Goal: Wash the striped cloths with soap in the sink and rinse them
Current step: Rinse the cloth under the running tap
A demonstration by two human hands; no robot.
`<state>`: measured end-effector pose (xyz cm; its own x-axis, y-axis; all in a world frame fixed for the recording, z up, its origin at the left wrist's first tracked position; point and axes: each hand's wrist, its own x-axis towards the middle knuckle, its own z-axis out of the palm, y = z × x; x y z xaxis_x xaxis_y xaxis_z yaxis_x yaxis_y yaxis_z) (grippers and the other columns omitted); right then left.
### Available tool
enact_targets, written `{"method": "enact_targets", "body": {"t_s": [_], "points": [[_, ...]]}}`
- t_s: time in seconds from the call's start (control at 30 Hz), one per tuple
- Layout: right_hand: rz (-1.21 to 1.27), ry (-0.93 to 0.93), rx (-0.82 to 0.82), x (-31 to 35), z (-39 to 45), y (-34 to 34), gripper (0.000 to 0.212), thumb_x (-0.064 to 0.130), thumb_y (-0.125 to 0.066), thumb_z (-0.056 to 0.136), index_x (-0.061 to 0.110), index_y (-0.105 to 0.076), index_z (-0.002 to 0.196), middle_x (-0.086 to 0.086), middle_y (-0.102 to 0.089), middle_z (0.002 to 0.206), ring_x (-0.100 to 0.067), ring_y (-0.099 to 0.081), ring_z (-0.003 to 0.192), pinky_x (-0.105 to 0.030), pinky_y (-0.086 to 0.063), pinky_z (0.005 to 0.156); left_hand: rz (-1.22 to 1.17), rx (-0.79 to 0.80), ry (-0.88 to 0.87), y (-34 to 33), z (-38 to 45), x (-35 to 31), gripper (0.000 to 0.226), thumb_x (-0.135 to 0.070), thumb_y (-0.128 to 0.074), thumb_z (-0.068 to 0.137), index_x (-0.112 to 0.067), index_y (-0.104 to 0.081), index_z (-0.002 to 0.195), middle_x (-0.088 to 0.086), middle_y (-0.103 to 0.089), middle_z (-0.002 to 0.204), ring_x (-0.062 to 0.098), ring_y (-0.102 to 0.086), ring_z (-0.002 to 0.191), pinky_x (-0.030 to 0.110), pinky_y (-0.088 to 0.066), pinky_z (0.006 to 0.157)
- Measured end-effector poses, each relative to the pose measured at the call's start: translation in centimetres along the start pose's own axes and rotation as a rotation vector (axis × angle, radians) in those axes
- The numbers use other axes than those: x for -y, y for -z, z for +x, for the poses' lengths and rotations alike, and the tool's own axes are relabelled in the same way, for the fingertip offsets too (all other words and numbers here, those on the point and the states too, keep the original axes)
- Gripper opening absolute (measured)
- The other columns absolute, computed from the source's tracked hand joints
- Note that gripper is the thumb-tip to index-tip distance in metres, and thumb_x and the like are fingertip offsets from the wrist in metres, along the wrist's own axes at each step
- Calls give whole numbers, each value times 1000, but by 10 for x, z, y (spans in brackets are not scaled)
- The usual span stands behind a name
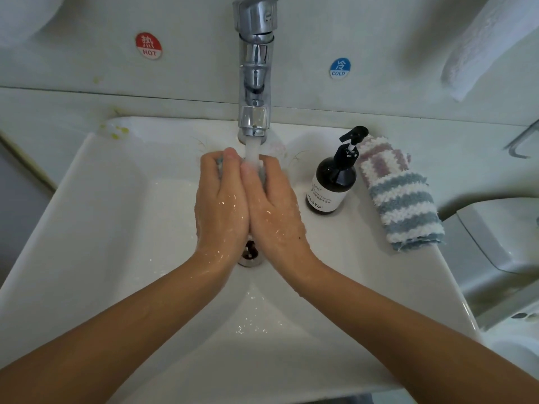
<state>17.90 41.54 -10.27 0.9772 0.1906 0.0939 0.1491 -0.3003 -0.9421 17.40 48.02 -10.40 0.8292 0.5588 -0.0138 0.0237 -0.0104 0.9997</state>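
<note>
My forearms come in from the bottom corners, wet and shining, and meet over the middle of the basin. My left hand (221, 199) and right hand (272, 205) are pressed side by side, thumbs touching, fingers curled around a small wadded cloth (219, 164) squeezed between them. Only slivers of its grey-blue pile show, at my left fingertips and between my right fingers, so I cannot tell its stripes or how it is folded. The stream of water (252, 151) falls straight onto the top of the bundle, between my two thumbs.

Just below my wrists the drain (249, 253) shows in the gap, with droplets scattered on the white sink (102, 199) nearer me. The chrome tap (254, 83) stands directly above my hands, its spout just clear of my fingertips.

On the sink's right ledge, near my right hand but not touching it, a dark pump bottle of soap (332, 185) stands upright with a pale label. Just beside it on its right lies a folded striped cloth (399, 193), pink and white at the far end, blue-grey and white towards me.

On the wall behind, a red HOT sticker (148, 45) sits left of the tap and a blue COLD sticker (339, 68) right of it. A white towel (478, 51) hangs at the upper right.
</note>
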Motion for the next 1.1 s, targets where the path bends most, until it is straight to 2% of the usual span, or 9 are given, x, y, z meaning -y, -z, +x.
{"method": "enact_targets", "body": {"t_s": [0.17,0.3,0.4,0.47,0.57,0.63,0.73,0.93,1.1], "points": [[39,-37,-116,0,8,2,22,45,-48,98,29,-54,85,10,-63,75,-2,-60,69,-24,-46,63,118,80,-15,-5,-4,5,20,-41,-40,103,-28,-54,94,-37,-56,82,-11,-57,75,19,-43,64],[105,-91,-98,-4,8,3,41,44,-48,98,6,-51,82,4,-51,63,-8,-48,59,-27,-42,56,48,32,38,-7,-11,5,38,-50,-39,100,-23,-64,91,-10,-68,77,-4,-64,69,13,-46,55],[81,-73,-89,-7,9,1,44,43,-45,99,5,-54,79,4,-50,63,-5,-46,57,-15,-38,51,6,-30,53,-6,-11,5,40,-48,-45,99,-18,-65,82,-2,-68,72,1,-65,64,18,-51,56],[-11,30,-88,-10,10,-4,28,26,-44,99,11,-62,84,1,-60,74,-6,-51,66,-13,-37,62,-7,-17,52,-6,-11,4,42,-41,-46,100,-8,-64,80,6,-68,71,12,-65,63,26,-52,60],[-22,-18,-47,-6,12,-2,12,-3,-54,90,-2,-62,81,-15,-62,75,-22,-60,69,-24,-33,64,-22,4,68,-5,-7,5,43,-32,-47,100,6,-60,83,23,-63,77,18,-59,62,31,-52,59],[-92,-11,-56,-1,11,0,33,6,-45,100,14,-53,69,2,-55,67,5,-56,60,-8,-31,54,-30,10,69,-4,-4,5,44,-30,-48,99,11,-56,84,31,-59,81,22,-55,64,44,-55,65],[-67,-128,-35,3,10,7,44,25,-34,105,22,-43,63,8,-47,60,4,-51,54,-9,-36,51,-48,16,85,-5,-1,4,44,-27,-49,99,13,-55,82,29,-55,72,22,-52,64,41,-49,61],[-58,-195,121,12,19,28,32,42,-30,104,24,-55,96,15,-56,90,-1,-54,84,-23,-44,75,-10,31,34,1,0,1,47,-33,-55,94,5,-44,68,11,-40,63,21,-37,61,34,-35,60],[-116,-97,6,53,43,69,21,32,-42,102,25,-44,122,1,-68,98,-14,-66,85,-34,-55,77,-7,102,83,2,-8,4,37,-30,-57,93,-13,-46,62,2,-40,57,17,-43,54,30,-38,55]]}}
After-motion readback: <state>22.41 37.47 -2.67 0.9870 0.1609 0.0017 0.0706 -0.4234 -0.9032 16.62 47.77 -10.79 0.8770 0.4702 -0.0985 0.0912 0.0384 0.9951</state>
